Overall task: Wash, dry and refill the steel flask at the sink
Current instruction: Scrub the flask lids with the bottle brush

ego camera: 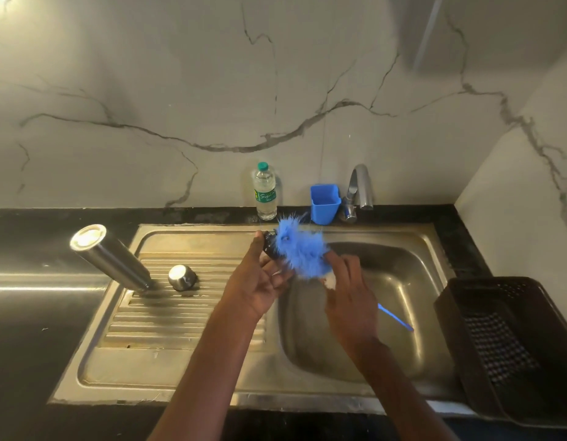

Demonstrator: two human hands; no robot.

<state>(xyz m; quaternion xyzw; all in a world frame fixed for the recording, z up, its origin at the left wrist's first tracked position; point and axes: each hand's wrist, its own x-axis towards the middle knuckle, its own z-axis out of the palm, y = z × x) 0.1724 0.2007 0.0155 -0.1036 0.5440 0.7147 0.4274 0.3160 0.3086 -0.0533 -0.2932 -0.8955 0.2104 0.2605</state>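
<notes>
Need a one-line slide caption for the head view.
Left hand holds a dark flask stopper while right hand scrubs it with a blue bottle brush over the sink.

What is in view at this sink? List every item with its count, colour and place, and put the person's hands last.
steel flask: one, silver, upside down on the draining board, left
steel cap: one, silver, on the draining board beside the flask
dark stopper: one, dark, held over the sink's middle
bottle brush: one, blue bristles and blue handle, bristles against the stopper
water bottle: one, clear with green cap, on the counter behind the sink
blue cup: one, blue, by the tap
tap: one, chrome, behind the basin
sink: one, steel, set in a black counter
basket: one, dark, at the right edge
left hand: holds the stopper
right hand: grips the brush
</notes>
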